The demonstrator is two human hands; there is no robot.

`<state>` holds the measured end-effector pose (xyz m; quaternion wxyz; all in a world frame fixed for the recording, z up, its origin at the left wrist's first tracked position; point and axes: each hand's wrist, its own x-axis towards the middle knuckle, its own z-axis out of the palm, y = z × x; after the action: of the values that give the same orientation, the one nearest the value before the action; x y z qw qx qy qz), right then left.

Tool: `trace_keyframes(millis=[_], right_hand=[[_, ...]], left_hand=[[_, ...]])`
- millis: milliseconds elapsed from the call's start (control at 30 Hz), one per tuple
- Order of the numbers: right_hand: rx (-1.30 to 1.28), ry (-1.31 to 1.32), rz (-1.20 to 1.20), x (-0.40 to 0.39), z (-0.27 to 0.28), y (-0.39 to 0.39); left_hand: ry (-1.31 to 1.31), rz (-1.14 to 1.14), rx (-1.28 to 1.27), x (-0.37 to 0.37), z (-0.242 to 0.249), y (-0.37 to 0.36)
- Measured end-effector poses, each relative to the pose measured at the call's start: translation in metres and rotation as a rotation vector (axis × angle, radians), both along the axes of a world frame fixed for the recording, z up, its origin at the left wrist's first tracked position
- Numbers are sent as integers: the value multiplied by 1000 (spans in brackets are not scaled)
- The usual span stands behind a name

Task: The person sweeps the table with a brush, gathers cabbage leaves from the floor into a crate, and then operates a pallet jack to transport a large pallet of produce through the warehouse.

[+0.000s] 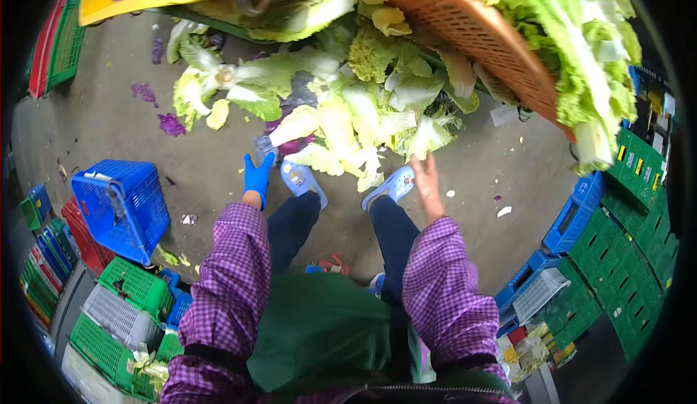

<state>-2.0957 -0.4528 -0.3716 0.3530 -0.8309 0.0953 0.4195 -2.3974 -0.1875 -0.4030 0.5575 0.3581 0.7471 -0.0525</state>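
My left hand (257, 179) wears a blue glove, its fingers spread with nothing in them, just above my left clog (303, 183). My bare right hand (427, 185) has its fingers stretched forward and apart, fingertips right at the edge of a pale cabbage leaf (428, 138). A heap of loose cabbage leaves (337, 127) lies on the floor ahead of my feet, with some purple leaves among them. Beyond the right hand stands an orange crate (475, 35), with large cabbage leaves (570, 55) hanging over its side.
A yellow crate (163, 2) with purple leaves is at the top left. To the left stand a blue crate (122, 208) and several stacked green crates (138, 286). Green crates (617, 266) line the right side. Purple scraps (172, 124) lie on the concrete floor (210, 164).
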Motion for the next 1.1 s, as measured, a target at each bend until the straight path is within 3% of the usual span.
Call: trace_keyframes(millis=[33,100,133,233,267,300,333,367,400,433,467,500,533,600,633,700,733,800,833,900,967,1033,1100], right_hand=[[-16,-94,39,21,0,5],[-55,-239,109,71,-69,-31],[-60,-282,90,100,-100,-45],[-38,-388,25,181,-170,-65],[-170,-448,85,202,-183,-61],[-300,-511,144,222,-193,-55],[-194,-605,208,236,-224,-59],[-38,-403,191,233,-225,-42],[107,-193,170,222,-224,-29],[-282,-115,746,193,-209,17],[-677,-28,1312,156,-197,72],[-300,-220,467,99,-255,62],[-150,-130,293,62,-211,104],[96,23,222,22,-208,126],[280,156,187,8,-190,134],[253,386,75,-30,-182,136],[265,450,49,-28,-139,142],[224,431,103,-28,-77,140],[179,413,164,-28,-45,138],[284,263,89,-41,17,123],[411,270,53,-28,124,116],[605,218,12,-14,224,112],[748,124,18,5,288,109]], left_hand=[[5,-1,-5,-2,-42,-11],[17,-180,227,-16,-138,-35],[28,-225,327,-6,-157,-44],[106,-97,201,39,-185,-65],[23,-87,193,36,-219,-75],[259,-145,61,74,-183,-72],[256,-169,61,90,-188,-77],[253,-196,58,101,-195,-82],[86,-128,121,114,-201,-89],[-78,-56,177,127,-206,-99],[-82,-90,192,143,-212,-102],[-90,-125,218,159,-218,-99],[-94,-125,226,170,-220,-98],[-102,198,107,188,-212,-96],[-484,298,87,186,-198,-87],[-521,227,22,171,-124,-65],[-506,231,24,163,-99,-64],[-542,288,-13,150,-50,-68],[-513,202,-23,138,-29,-73],[-544,362,-26,147,59,-85],[-675,409,-25,143,140,-96],[-705,357,35,158,240,-98],[-769,249,181,180,335,-90]])
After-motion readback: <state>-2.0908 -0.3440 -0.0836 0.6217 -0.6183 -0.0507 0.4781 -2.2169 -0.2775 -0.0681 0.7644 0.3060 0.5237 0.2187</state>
